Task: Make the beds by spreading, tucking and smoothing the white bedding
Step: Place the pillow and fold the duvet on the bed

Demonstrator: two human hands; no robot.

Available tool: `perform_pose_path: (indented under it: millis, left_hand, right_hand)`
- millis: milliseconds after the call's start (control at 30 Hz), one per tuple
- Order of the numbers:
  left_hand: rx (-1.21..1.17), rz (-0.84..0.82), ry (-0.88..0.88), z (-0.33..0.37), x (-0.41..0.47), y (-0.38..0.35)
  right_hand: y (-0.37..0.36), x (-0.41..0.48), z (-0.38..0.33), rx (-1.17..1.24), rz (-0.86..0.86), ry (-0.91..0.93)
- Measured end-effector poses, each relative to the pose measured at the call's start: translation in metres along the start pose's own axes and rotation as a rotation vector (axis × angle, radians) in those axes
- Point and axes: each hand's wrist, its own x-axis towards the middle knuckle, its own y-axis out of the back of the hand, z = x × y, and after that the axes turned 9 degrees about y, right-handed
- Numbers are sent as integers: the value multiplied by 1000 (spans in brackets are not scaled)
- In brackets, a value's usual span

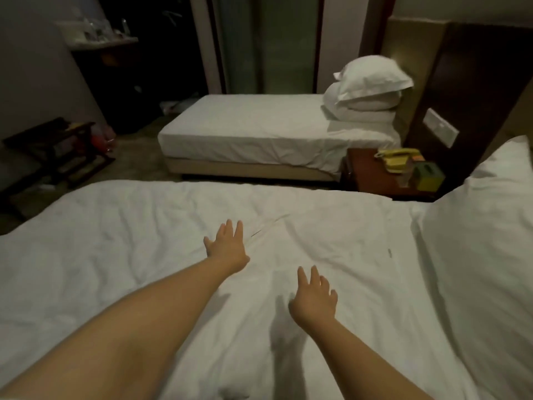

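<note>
At my two o'clock a reddish-brown nightstand (364, 180) carries a yellow telephone (399, 160) and, just beside it toward three o'clock, a green tissue box (429, 175). Above them a pale switch panel (440, 131) sits on the dark wooden wall panel (478, 82). At twelve o'clock I see a frosted glass door (284, 44). At ten o'clock a dark luggage rack (59, 153) stands on the carpet (135, 160); at eleven a wall shelf (99, 40) holds small items too blurred to name.

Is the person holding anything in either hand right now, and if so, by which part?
Nothing is held. The left hand and right hand are both open and spread over the white duvet, without gripping it.
</note>
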Motion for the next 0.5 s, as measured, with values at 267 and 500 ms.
perform_pose_path:
  millis: [267, 500]
  left_hand:
    - [-12, -241, 139, -216, -73, -126]
    - [69, -228, 113, -375, -84, -153]
  right_hand:
    - [-150, -65, -142, 43, -204, -65]
    - [-248, -102, -300, 83, -308, -63]
